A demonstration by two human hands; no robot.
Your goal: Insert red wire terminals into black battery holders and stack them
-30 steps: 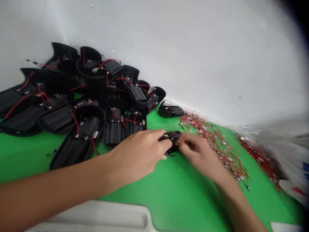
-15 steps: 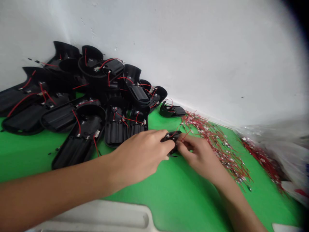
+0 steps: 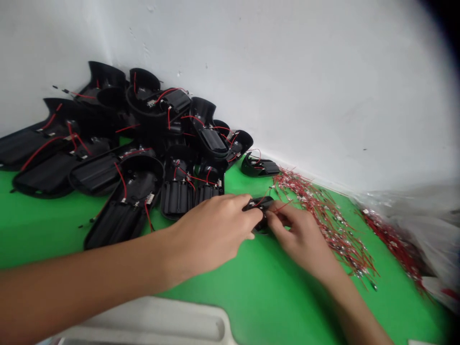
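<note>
Between my two hands, low over the green tabletop, is a black plastic housing (image 3: 265, 203) with a red wire on it. My left hand (image 3: 219, 225) is closed around its left side, and the fingers cover much of it. At its right side, the thumb and forefinger of my right hand (image 3: 300, 230) are pinched on a thin red wire (image 3: 282, 207). The wire's end at the housing is too small and too covered to make out. Just behind lies another black housing (image 3: 264, 166) with a red wire loop.
A heap of black housings (image 3: 122, 211) with red wires fills the left, up against the white wall (image 3: 305, 81). Loose red wires with small metal parts (image 3: 330, 220) lie to the right. Beyond them are more red wires (image 3: 391, 244) and clear plastic bags (image 3: 427, 235). A white tray (image 3: 161, 316) stands in front.
The whole view has shifted slightly, so everything appears a little further right. Both hands keep their hold on the housing and the wire.
</note>
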